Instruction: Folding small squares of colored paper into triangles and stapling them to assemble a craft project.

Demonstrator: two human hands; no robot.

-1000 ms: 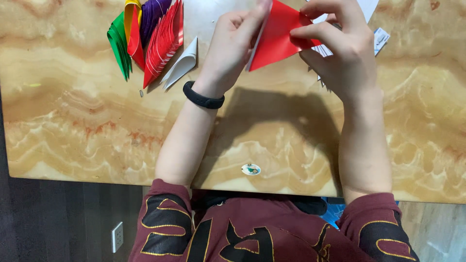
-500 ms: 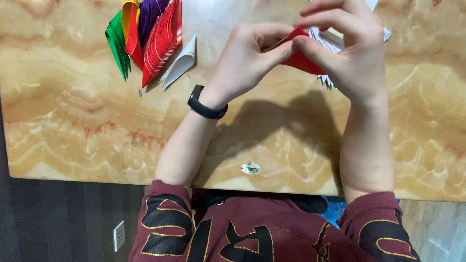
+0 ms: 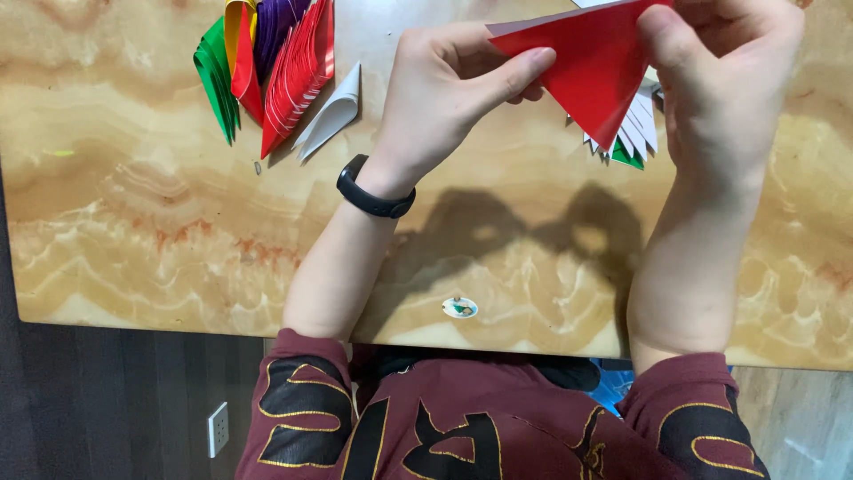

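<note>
sleeves: dark maroon sleeves with gold-edged black patches (image 3: 302,400) sit nearest, at 6 o'clock, pushed up above both bare forearms.
floor: dark plank floor (image 3: 115,400) shows below the table's near edge at 7 o'clock, with a small pale socket plate (image 3: 218,429) on it.
table: a glossy marble-patterned tabletop in cream and amber (image 3: 133,222) fills most of the view; the two arms cast shadows on it near the centre.
sticker: a small round white sticker (image 3: 459,308) lies on the table near its front edge, between the forearms.
wristband: a black band (image 3: 374,197) wraps the left wrist.
left hand: the left hand (image 3: 444,89) is closed in a pinch, thumb lying along the left edge of the red sheet and fingers curled behind it.
right hand: the right hand (image 3: 724,80) grips the sheet's right side, thumb pressed on its face, fingers tucked behind.
red sheet: a red folded paper triangle (image 3: 591,62) is held above the table at 1 o'clock between both hands; its long edge runs along the top from left to right, and its sharp tip points down toward 5 o'clock.
under the sheet: white and green pointed paper pieces (image 3: 635,138) lie on the table just beneath the red tip.
far left: a fanned stack of folded papers in green, yellow, red and purple (image 3: 267,71) rests at 11 o'clock, with one white folded paper piece (image 3: 333,111) just beside it, pointing toward 7 o'clock.
</note>
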